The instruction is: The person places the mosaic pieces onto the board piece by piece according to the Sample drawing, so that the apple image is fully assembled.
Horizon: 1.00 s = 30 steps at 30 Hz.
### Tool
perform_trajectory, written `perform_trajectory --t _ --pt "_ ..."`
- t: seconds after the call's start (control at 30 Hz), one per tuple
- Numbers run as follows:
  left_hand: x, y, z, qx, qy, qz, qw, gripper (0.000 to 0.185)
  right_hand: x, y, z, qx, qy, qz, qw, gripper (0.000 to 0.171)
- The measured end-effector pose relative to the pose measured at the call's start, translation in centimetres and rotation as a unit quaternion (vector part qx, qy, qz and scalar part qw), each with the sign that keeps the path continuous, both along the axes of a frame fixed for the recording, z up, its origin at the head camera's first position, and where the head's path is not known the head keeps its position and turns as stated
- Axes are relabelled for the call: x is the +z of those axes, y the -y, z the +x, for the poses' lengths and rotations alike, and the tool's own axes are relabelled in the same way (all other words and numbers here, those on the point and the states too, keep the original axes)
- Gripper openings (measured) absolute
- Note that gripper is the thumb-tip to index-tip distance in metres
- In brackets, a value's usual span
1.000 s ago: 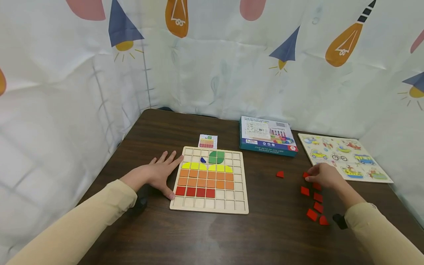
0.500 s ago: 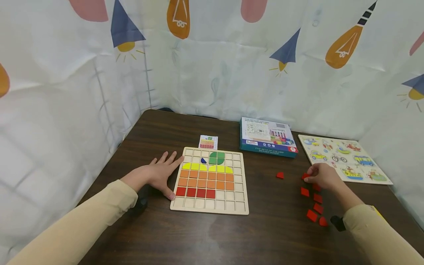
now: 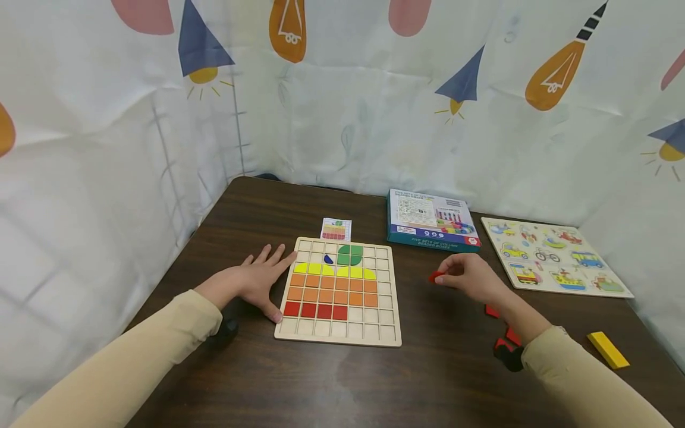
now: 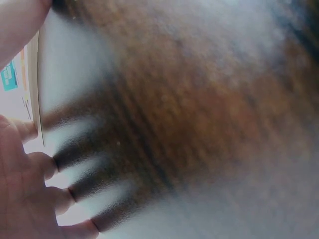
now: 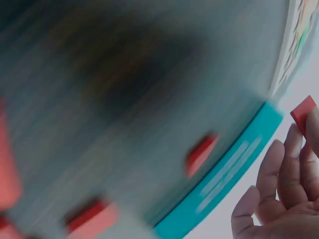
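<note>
My left hand (image 3: 254,282) lies spread on the table, its thumb and index fingertip touching the left edge of the wooden grid board (image 3: 371,330). Set in the board are dark red square tiles (image 3: 324,311), orange tiles (image 3: 326,288), yellow pieces (image 3: 350,271), green pieces (image 3: 349,255) and a blue piece (image 3: 328,259). To the right of the board, my right hand (image 3: 473,279) pinches a red tile (image 3: 436,277) between thumb and fingers, above the table. That red tile (image 5: 304,113) also shows at the fingertips in the right wrist view. Several loose red pieces (image 3: 512,336) lie partly hidden by the right forearm.
A small pattern card (image 3: 336,229) lies behind the board. Farther right stand a blue-green toy box (image 3: 433,220) and a picture puzzle board (image 3: 556,255). A yellow block (image 3: 607,349) lies beyond my right sleeve. A patterned white curtain (image 3: 342,119) hangs behind the table.
My right hand has picked up a red tile from the pile and moved left toward the board. The yellow block has come into view. My left hand has stayed in place.
</note>
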State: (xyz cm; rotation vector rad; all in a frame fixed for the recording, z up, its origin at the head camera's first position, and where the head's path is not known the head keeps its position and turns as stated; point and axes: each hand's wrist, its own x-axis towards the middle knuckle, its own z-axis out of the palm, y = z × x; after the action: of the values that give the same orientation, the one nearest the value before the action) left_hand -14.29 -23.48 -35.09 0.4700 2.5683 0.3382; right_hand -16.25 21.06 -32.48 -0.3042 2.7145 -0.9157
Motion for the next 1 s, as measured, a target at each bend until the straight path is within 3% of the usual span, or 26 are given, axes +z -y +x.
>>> perform_trajectory --t 0.23,0.5,1.0 --pt "0.0 0.0 0.0 0.001 0.001 -0.002 1.0000 0.141 -0.9 6.3 1.2 0.073 0.017 -0.030 0.997 0.009" --pt "0.2 0.0 0.0 0.001 0.004 -0.005 1.0000 0.140 -1.6 11.4 2.5 0.152 0.049 -0.024 0.987 0.007" --pt "0.1 0.0 -0.2 0.003 0.005 -0.007 1.0000 0.140 -1.9 13.9 2.9 0.175 0.034 0.011 0.984 0.003"
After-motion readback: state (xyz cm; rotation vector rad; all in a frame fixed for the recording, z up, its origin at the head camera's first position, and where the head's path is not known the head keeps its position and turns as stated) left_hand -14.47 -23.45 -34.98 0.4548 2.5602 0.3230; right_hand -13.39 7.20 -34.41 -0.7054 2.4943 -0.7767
